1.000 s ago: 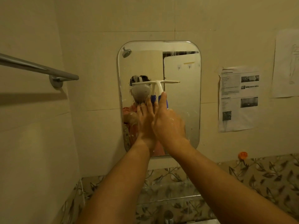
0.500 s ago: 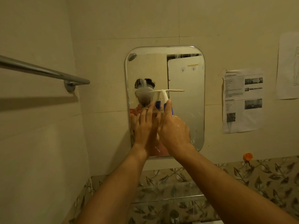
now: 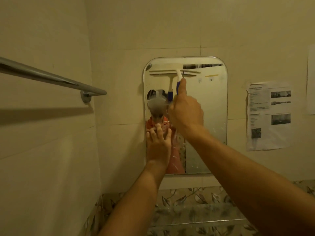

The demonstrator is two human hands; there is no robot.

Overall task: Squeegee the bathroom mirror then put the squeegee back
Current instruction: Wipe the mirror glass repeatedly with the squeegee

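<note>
Tiled wall (image 3: 153, 31), mirror (image 3: 213, 108). Right hand (image 3: 186, 111) grips squeegee (image 3: 178, 74) handle; blade above hand near mirror top, long axis horizontal, handle pointing down. Left hand (image 3: 158, 143) flat on glass, below right hand.

Two bare forearms reach into view, the left forearm (image 3: 136, 198) slimmer in the picture than the right forearm (image 3: 238, 167), which fills the lower right corner. The left hand (image 3: 158, 145) and the right hand (image 3: 185, 111) are uncovered; the back of the right one shows a few small wet glints. In the mirror (image 3: 213, 108) the reflection shows an orange top (image 3: 173, 160) crossed by pale streaks, which may be smears on the glass, and higher up a pale band (image 3: 158, 92) of head-worn gear over dark hair
</note>
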